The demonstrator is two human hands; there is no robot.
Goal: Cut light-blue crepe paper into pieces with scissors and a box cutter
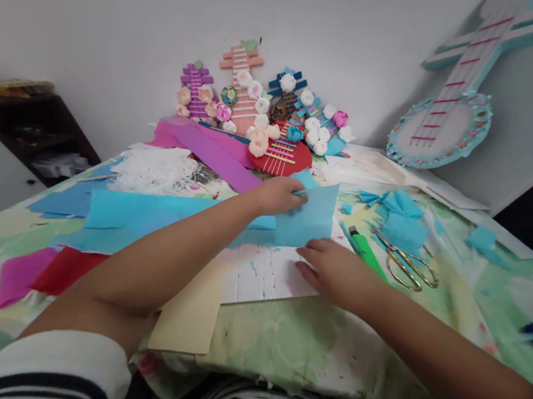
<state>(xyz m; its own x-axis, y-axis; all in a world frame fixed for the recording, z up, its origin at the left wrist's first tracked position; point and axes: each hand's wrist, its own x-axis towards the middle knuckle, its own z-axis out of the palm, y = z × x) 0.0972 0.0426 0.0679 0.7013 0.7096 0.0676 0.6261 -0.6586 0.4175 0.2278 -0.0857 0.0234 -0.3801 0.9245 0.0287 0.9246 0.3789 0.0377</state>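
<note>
My left hand [280, 196] reaches forward over the table and pinches the top edge of a light blue paper square [308, 218]. My right hand [333, 272] lies fingers-down on a white sheet [259, 278] just below that square, its fingertips close to the square's lower edge. The white sheet carries a grid of small raised squares and blue marks. A cream paper sheet [190, 315] lies under the white sheet's left side, near my left forearm.
Gold scissors [408, 266] and a green lighter [364, 249] lie right of my hands, beside blue paper scraps [402, 218]. Blue, red and magenta papers [106, 221] cover the left. Small paper guitars with flowers [260, 114] stand at the back; a large guitar model [443, 123] leans on the wall.
</note>
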